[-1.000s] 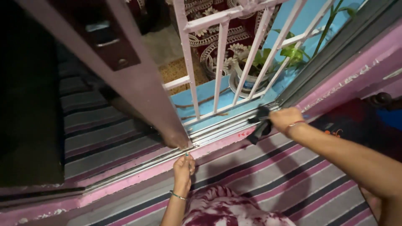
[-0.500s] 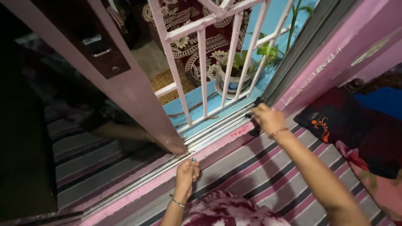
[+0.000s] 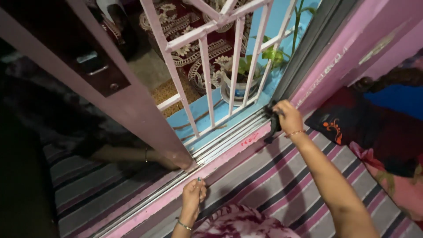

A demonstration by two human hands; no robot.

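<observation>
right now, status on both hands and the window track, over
Right hand shut on dark cloth, pressed at window track far end. Left hand resting on pink sill. White grille just beyond the track.

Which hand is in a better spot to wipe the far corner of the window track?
The right hand, probably. It holds a dark cloth at the far end of the metal window track, while the left hand rests on the pink sill, empty-looking.
</observation>
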